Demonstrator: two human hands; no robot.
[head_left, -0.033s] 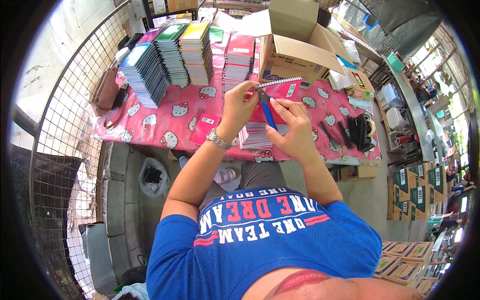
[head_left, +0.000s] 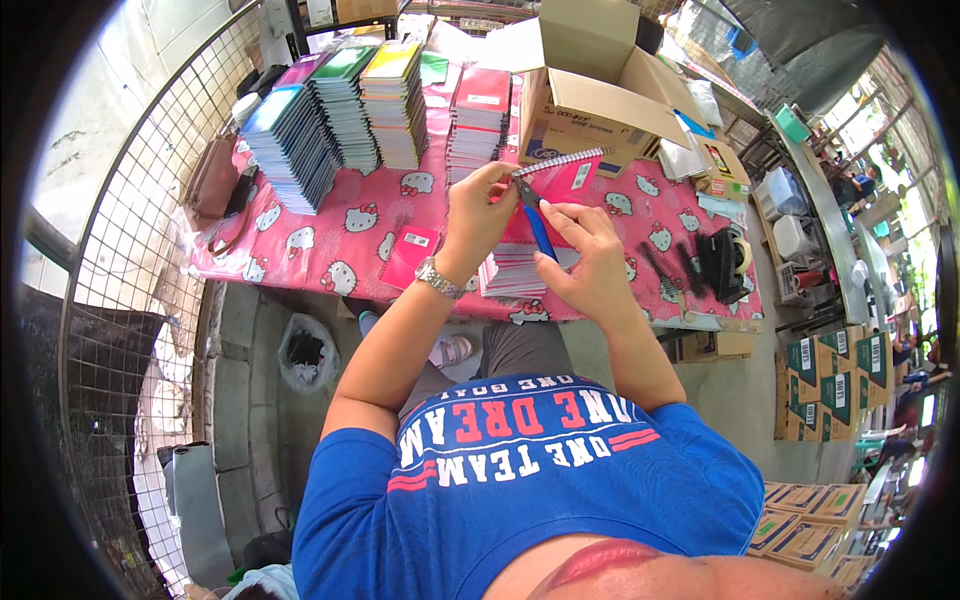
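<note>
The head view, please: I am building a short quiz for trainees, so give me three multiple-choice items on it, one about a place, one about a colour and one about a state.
1. Where does the open cardboard box stand?
A. on the floor
B. at the far side of the table
C. on the person's lap

2. What colour are the handles of the pliers?
A. blue
B. yellow
C. green

3. What is the left hand doing?
A. resting flat on the table
B. hanging at the side
C. gripping a spiral-bound notebook

Answers:
1 B, it stands behind the stacks of notebooks.
2 A, the handles show blue in the right hand.
3 C, its fingers close on the notebook by the wire spiral.
</note>
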